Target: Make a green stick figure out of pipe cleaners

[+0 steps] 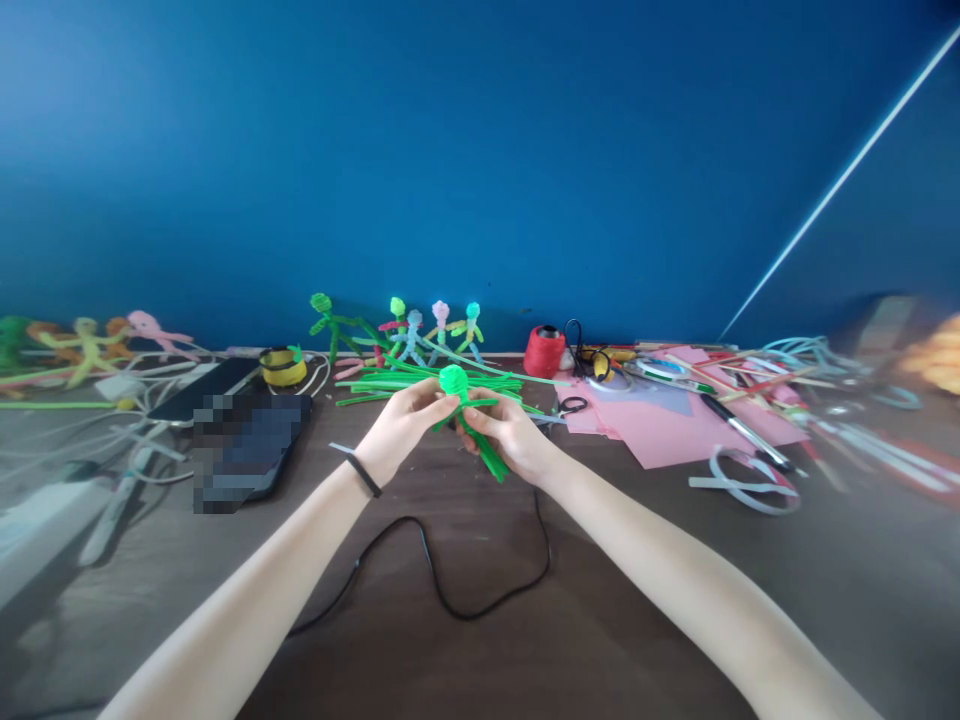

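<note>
Between my two hands is a bright green pipe cleaner figure [454,383] with a round coiled head and loose stems below it. My left hand [409,420] is closed on its left side, thumb just under the head. From the right, my right hand [514,432] pinches the body and stems, with the fingers partly hidden behind them. Some stem ends [493,462] hang down below the hands. Just behind lies a pile of green pipe cleaners [367,385] on the dark table [420,660].
Several finished pipe cleaner figures [322,315] stand along the blue wall. A phone [266,450] and white cables lie left. Right are a red thread spool [544,352], scissors [574,405], pink paper [675,435] and a black pen [742,430]. A black cable [450,607] curves in front.
</note>
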Motion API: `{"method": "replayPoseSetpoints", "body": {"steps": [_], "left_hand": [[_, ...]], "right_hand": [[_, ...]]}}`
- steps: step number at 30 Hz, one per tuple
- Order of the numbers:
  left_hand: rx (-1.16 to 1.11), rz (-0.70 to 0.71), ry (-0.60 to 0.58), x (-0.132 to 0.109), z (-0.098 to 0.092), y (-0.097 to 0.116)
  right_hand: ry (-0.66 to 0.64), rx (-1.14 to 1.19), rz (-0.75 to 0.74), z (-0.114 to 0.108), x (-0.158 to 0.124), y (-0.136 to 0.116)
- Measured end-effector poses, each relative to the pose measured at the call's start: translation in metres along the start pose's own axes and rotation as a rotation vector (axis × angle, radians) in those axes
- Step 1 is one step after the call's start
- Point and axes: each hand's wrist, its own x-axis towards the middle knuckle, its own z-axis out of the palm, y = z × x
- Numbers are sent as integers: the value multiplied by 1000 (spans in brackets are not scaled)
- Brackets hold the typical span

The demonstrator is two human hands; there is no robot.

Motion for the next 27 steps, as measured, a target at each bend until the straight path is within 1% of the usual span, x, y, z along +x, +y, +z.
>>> {"method": "replayPoseSetpoints", "body": {"steps": [6, 12, 19, 22, 25, 27], "left_hand": [[-15, -11, -45, 1, 0, -3], [-55, -33, 3, 2, 3, -9], [-83, -27, -38, 4, 3, -16], [-92, -33, -62, 4, 4, -17], [-45, -37, -32, 4, 6, -17], [-24, -41, -12, 3, 8, -17]], "right_hand": [[23, -11, 49, 2, 0, 0], [29, -71, 79, -3, 0, 4], [-21, -34, 142, -4, 1, 2], [-26, -43, 117, -3, 0, 3], [-20, -60, 84, -4, 0, 5], [-3, -76, 100, -6, 0, 5]]}}
